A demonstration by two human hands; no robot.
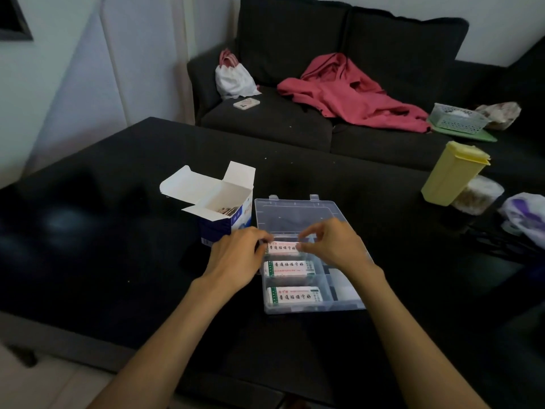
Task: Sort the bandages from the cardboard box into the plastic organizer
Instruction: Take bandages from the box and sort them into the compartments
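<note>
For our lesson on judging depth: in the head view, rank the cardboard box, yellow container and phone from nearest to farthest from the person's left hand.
1. Cardboard box: just behind the left hand, on the table.
2. Phone: far back, on the sofa seat.
3. Yellow container: far right, at the table edge.

Black tabletop, clear plastic organizer, white bandages with black and red print, white-and-blue cardboard box, dark sofa, pink jacket, pale yellow container, green basket
</note>
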